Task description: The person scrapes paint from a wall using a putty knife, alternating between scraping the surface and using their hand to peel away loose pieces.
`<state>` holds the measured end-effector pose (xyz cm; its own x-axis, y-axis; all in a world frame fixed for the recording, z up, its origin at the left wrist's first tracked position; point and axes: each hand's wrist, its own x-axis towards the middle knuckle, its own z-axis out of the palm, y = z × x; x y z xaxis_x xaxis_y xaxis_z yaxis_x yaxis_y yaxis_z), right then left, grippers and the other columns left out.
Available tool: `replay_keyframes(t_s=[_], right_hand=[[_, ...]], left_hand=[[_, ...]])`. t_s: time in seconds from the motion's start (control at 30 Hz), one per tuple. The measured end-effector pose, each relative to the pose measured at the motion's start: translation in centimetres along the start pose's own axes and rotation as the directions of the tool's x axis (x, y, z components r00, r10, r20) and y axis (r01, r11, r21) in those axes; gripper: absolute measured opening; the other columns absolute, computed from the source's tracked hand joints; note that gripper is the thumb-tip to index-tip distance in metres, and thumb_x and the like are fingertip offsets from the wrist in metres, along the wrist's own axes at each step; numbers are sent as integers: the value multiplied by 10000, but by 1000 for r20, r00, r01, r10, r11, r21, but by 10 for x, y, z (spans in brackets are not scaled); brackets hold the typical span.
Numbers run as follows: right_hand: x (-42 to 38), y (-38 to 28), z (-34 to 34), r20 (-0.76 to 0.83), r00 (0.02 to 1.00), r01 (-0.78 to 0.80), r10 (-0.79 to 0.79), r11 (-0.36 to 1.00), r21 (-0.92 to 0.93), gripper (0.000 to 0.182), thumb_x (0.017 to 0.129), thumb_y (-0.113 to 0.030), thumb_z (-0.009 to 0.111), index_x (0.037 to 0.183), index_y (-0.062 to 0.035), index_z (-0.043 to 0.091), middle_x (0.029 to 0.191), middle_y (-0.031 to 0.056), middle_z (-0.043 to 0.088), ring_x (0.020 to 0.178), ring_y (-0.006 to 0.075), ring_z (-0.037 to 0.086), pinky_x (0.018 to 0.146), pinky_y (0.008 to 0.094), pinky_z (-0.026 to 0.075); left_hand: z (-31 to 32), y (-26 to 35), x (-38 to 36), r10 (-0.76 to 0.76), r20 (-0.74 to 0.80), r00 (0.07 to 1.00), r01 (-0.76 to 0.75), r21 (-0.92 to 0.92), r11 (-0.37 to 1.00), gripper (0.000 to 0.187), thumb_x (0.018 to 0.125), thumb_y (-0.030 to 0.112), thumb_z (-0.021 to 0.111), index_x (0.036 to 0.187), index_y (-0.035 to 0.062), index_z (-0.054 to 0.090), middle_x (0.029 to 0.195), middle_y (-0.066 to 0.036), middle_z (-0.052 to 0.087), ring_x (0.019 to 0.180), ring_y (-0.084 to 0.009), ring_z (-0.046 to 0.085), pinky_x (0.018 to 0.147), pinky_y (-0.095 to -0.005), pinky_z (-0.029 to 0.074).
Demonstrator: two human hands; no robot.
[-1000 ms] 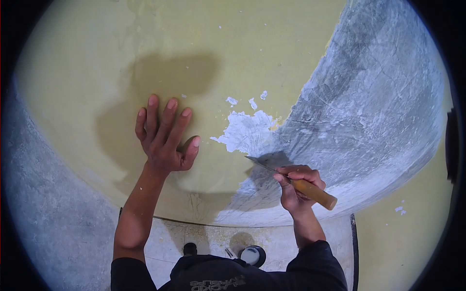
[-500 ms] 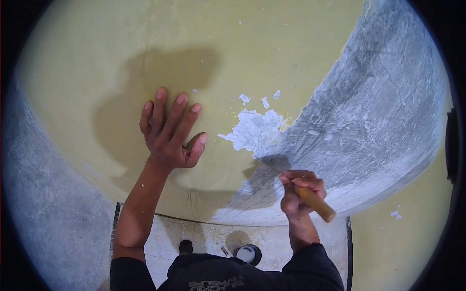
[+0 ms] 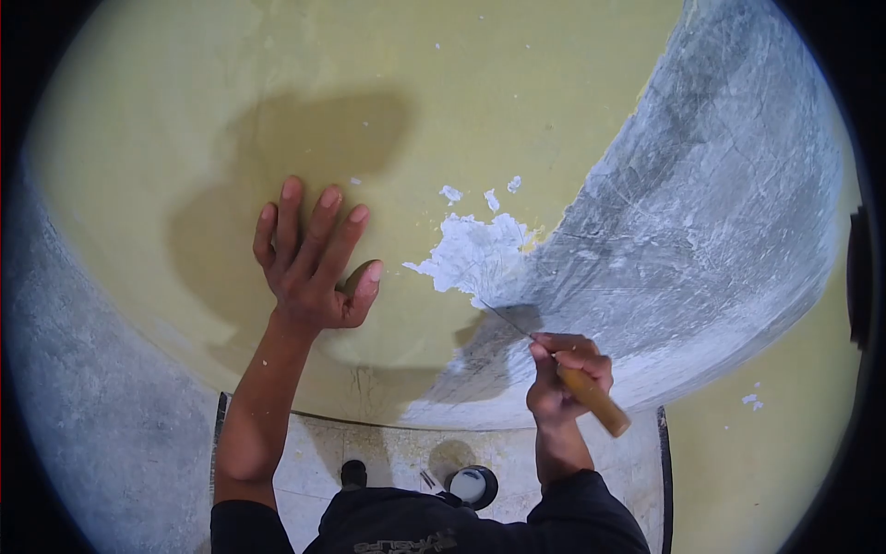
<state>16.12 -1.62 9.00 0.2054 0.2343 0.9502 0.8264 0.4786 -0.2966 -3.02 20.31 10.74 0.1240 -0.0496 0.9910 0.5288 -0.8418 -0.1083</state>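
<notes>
Flat against the yellow painted wall (image 3: 443, 111) rests my left hand (image 3: 318, 263), its fingers spread and nothing in it. My right hand (image 3: 568, 369) grips a scraper (image 3: 595, 402) by its wooden handle. The scraper's thin blade points up and left, seen nearly edge-on, with its tip at the lower edge of a bare whitish patch (image 3: 475, 254). This patch joins a larger bare grey area (image 3: 701, 203) on the right. Small separate pale spots lie just above the patch.
Below, on the floor (image 3: 406, 452), stands a round container (image 3: 469, 485) with whitish contents. A dark shoe (image 3: 353, 474) is to its left. A dark object (image 3: 858, 277) is at the far right edge.
The scraper blade has turned from showing its flat face to nearly edge-on. My right hand has shifted slightly left and down. The view has moved a little, and my left hand stays on the wall.
</notes>
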Motion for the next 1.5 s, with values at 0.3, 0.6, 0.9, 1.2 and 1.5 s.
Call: replay_keyframes(t_s=[0.3,0.6,0.9,1.2,1.5], right_hand=[[-4,1,1,64,997,51,-52,998,21,367,740,143,695,903,-61,438,787,152,634,704,213,651,649,317,558],[1,-2,-11,-29,1000,9,-10,999,-35,357,738,133,696,897,-54,435,777,159,630,698,209,649,652,327,563],[-17,10,6,-24,999,-30,33,995,99,367,736,132,704,928,-51,449,800,155,631,708,220,650,660,333,567],[-11,4,12,-48,999,19,-13,991,131,314,751,88,710,908,-42,472,782,161,642,698,218,660,611,292,534],[-36,-8,-2,-149,884,-386,443,872,303,373,724,89,755,910,-66,472,847,124,634,780,175,634,768,286,506]], left_hand=[[0,0,2,7,-5,1000,-7,19,1000,446,872,391,493,1185,115,651,1333,-112,558,1306,-403,416,1123,-456,181],[-1,2,-2,25,-1,1000,-25,13,1000,462,870,388,494,1197,97,640,1346,-125,544,1308,-411,412,1123,-461,185],[-1,0,-1,69,9,998,-69,32,997,512,867,373,488,1230,26,590,1364,-178,511,1324,-437,379,1123,-482,172],[0,-3,2,110,10,994,-110,36,993,542,854,343,498,1259,-14,550,1374,-216,489,1334,-456,357,1120,-497,169],[-2,7,-7,19,58,998,-18,-23,1000,543,860,332,530,1302,17,523,1420,-209,437,1372,-434,297,1135,-486,133]])
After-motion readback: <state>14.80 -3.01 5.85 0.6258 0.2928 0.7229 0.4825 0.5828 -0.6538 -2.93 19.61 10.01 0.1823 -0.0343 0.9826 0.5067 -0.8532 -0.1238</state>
